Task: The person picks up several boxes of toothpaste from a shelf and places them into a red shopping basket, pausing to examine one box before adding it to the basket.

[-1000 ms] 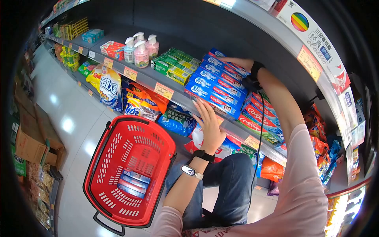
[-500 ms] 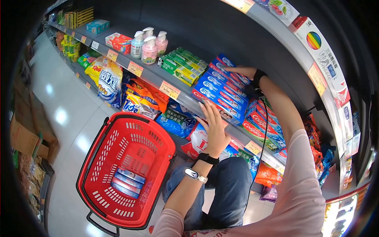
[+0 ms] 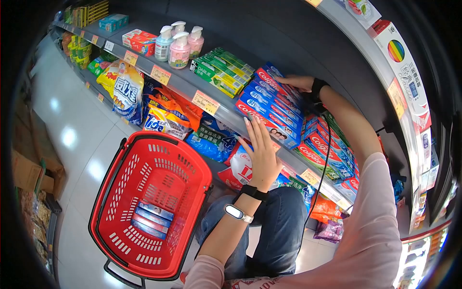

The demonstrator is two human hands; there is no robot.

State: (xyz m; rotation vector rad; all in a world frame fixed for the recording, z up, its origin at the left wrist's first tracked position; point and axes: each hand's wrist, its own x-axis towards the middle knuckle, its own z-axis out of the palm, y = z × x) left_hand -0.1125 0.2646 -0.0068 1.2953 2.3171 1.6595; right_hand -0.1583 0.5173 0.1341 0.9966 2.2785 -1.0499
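Stacked blue and red Colgate toothpaste boxes (image 3: 274, 113) stand on the shelf. My left hand (image 3: 262, 154), fingers stretched, rests against the front of this stack at the shelf edge. Behind the stack, my right hand (image 3: 298, 83) reaches over from the right, its fingers extended onto the rear boxes; part of it is hidden. One rear box (image 3: 268, 79) is tilted so its large Colgate label shows. Green and yellow Darlie boxes (image 3: 222, 72) lie left of the stack, and more Colgate boxes (image 3: 325, 149) lie to its right.
A red basket (image 3: 197, 168) holding several blue boxes (image 3: 153, 220) stands on the floor at the left. Pump bottles (image 3: 179, 48) stand farther along the shelf. Detergent bags (image 3: 127, 91) fill the lower shelf. A dark cable (image 3: 321, 178) hangs near my right arm.
A rear Colgate box has tipped up beneath my right hand, turning its label into view. My left hand stays at the front of the stack. The view has shifted slightly.
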